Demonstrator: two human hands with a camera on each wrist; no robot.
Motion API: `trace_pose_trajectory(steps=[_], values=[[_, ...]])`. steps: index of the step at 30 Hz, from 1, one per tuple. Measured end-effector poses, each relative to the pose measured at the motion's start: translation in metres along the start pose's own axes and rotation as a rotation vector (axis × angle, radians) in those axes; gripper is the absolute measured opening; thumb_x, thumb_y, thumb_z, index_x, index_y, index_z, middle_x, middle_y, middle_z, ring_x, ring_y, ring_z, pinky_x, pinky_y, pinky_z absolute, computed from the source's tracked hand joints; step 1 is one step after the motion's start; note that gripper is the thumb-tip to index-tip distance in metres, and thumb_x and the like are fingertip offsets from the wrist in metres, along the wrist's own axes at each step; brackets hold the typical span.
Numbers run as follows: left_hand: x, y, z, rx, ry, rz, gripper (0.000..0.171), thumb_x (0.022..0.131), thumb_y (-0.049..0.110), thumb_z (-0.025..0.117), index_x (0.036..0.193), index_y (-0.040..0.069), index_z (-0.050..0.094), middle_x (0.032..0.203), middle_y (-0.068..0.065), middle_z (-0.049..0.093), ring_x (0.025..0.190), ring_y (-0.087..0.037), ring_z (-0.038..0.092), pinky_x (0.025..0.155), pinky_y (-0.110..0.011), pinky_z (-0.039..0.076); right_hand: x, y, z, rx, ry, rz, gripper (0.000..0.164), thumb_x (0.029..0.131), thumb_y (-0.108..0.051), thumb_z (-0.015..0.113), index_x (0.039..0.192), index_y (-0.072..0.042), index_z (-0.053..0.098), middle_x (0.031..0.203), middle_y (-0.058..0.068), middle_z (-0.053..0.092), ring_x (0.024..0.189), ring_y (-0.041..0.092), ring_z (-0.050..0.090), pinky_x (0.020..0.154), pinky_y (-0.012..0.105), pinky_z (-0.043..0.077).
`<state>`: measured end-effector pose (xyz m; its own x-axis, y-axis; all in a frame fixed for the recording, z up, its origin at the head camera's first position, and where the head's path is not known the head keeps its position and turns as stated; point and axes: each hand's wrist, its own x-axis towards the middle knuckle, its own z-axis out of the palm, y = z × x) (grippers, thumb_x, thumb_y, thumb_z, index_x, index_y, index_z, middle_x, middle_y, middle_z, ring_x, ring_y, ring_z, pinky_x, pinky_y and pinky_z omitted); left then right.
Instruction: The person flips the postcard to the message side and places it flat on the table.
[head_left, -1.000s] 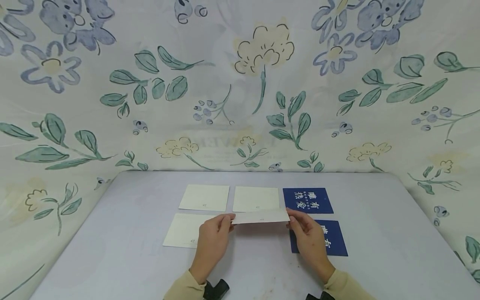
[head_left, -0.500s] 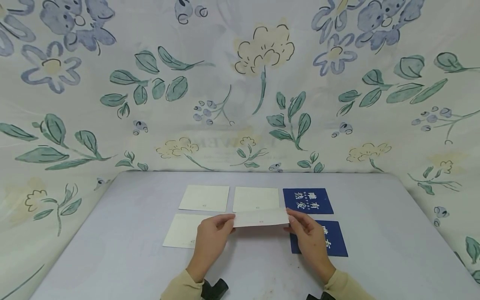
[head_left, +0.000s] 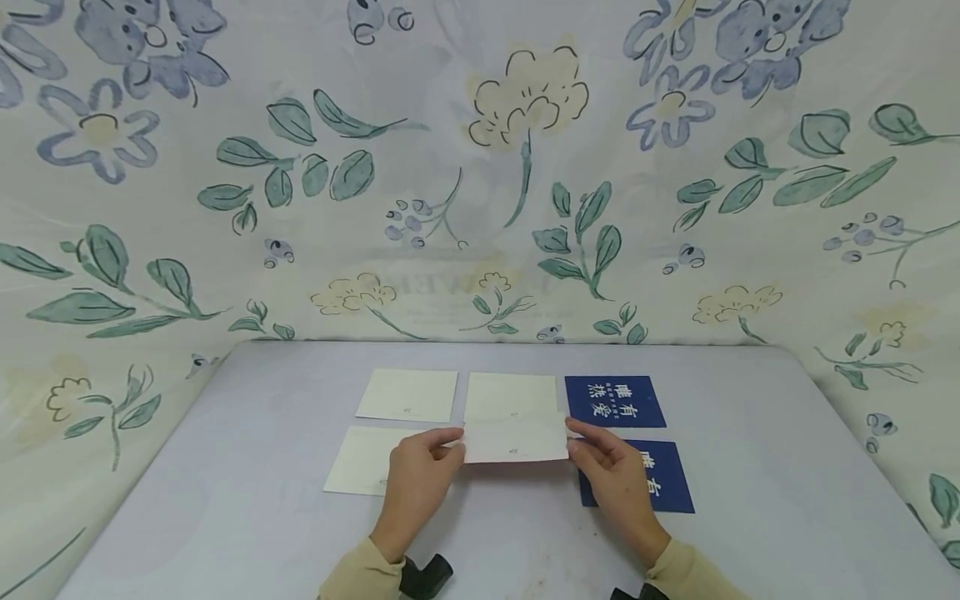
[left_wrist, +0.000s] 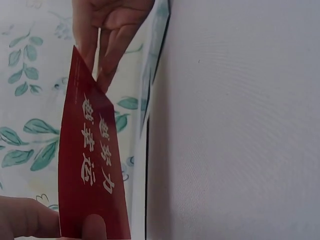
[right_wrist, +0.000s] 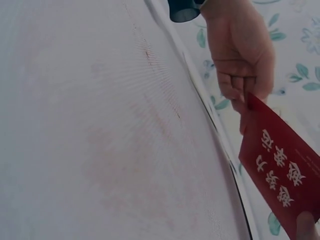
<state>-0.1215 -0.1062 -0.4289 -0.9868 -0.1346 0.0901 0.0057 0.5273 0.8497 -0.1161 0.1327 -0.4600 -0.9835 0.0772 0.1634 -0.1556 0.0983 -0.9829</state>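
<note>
Both hands hold one card [head_left: 515, 440] by its left and right edges, above the table. Its cream face is turned up towards the head view. Its red underside [left_wrist: 90, 145] with white characters shows in both wrist views. My left hand [head_left: 420, 479] pinches the left edge, its thumb [left_wrist: 94, 227] on the red side. On the opposite edge my right hand [head_left: 618, 475] pinches, its thumb [right_wrist: 306, 225] also against the red. Beneath the right hand lies a blue card [head_left: 675, 479], partly covered. A cream card [head_left: 356, 462] lies partly behind the left hand.
Farther back on the white table [head_left: 187, 500] lie two cream cards, one at left [head_left: 408, 394] and one in the middle [head_left: 512, 392], and a blue card [head_left: 615, 401] with white characters. A floral cloth [head_left: 480, 167] hangs behind the table.
The held card has tilted so that more of its cream face shows to the head view. It has shifted slightly left with both hands. The cards on the table have stayed put.
</note>
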Motion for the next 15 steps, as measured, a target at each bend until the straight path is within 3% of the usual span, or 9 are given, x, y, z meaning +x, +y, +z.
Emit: trace_pose_trajectory(steps=[7, 15], values=[[-0.0015, 0.0022, -0.0012, 0.039, 0.011, -0.004, 0.022, 0.079, 0.006, 0.063, 0.099, 0.004, 0.071, 0.079, -0.004, 0.070, 0.064, -0.008, 0.062, 0.049, -0.024, 0.047, 0.0006, -0.0013, 0.0016, 0.012, -0.018, 0.087, 0.035, 0.083, -0.002, 0.066, 0.117, -0.008, 0.062, 0.121, 0.004, 0.061, 0.101, 0.016, 0.063, 0.082, 0.024, 0.050], [-0.0014, 0.0025, -0.0027, 0.073, 0.003, 0.005, 0.022, 0.079, 0.006, 0.062, 0.099, 0.003, 0.071, 0.086, -0.007, 0.070, 0.068, -0.010, 0.063, 0.051, -0.024, 0.047, 0.0008, -0.0041, 0.0000, 0.052, -0.061, 0.175, 0.041, 0.080, -0.004, 0.069, 0.120, -0.009, 0.061, 0.124, 0.004, 0.059, 0.104, 0.017, 0.061, 0.084, 0.024, 0.049]])
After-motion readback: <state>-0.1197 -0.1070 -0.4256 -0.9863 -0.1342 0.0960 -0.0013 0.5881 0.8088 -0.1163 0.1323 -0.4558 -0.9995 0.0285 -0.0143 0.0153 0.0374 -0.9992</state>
